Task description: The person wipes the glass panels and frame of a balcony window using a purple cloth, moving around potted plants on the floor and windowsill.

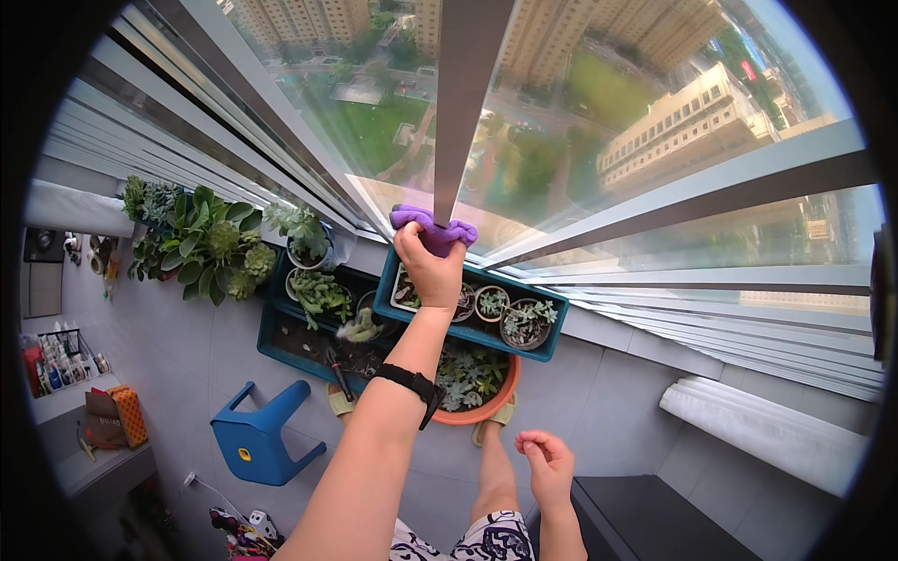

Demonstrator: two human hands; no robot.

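Observation:
My left hand (pixel 429 270) grips a purple cloth (pixel 459 233), which is bunched around the lower part of a vertical window-frame bar (pixel 456 126). A dark band circles my left wrist. Directly below the hand lies a long teal planter (pixel 554 347) with several small potted succulents, partly covered by my forearm. My right hand (pixel 548 459) hangs low at the right, fingers curled and apparently holding nothing; its palm is not fully visible. Beneath the teal planter, a round terracotta-coloured pot (pixel 511 393) of succulents stands between my slippered feet.
Leafy succulents (pixel 203 242) crowd the left of the sill. A second teal planter (pixel 270 343) holds soil and a hand tool (pixel 339 372). On the tiled floor, a blue plastic stool (pixel 263 435) lies tipped over. A dark cabinet (pixel 652 519) is at lower right, below a white rolled fabric (pixel 761 431).

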